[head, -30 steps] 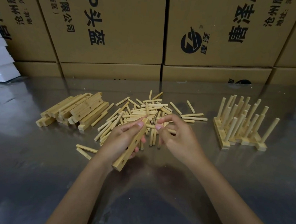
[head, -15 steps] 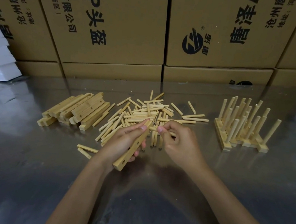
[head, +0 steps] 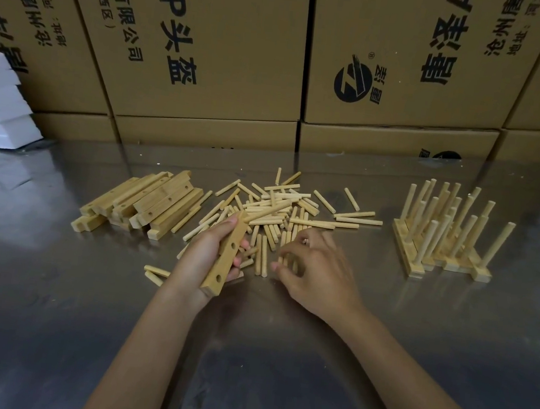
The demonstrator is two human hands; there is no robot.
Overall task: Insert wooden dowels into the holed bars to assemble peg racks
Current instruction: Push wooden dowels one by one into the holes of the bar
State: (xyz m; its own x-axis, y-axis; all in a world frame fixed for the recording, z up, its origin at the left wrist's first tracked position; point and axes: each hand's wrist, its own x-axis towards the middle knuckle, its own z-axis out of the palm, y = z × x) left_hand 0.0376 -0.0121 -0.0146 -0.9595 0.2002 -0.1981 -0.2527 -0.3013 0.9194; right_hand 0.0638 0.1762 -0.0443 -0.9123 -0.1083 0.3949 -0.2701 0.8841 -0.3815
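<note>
Left hand (head: 206,257) grips holed bar (head: 228,255); right hand (head: 313,271), fingers curled, maybe pinching dowels (head: 284,261), blurred. Loose dowels (head: 281,212) could roll.

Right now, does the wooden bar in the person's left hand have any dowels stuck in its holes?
No: the holed wooden bar gripped by the left hand shows two round holes, both empty, with no dowel standing in it.

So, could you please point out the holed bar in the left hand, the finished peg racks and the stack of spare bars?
holed bar (head: 227,259): head view, face between its holes.
finished peg racks (head: 416,268): head view, nearest base bar.
stack of spare bars (head: 160,198): head view, top bar's face.
</note>
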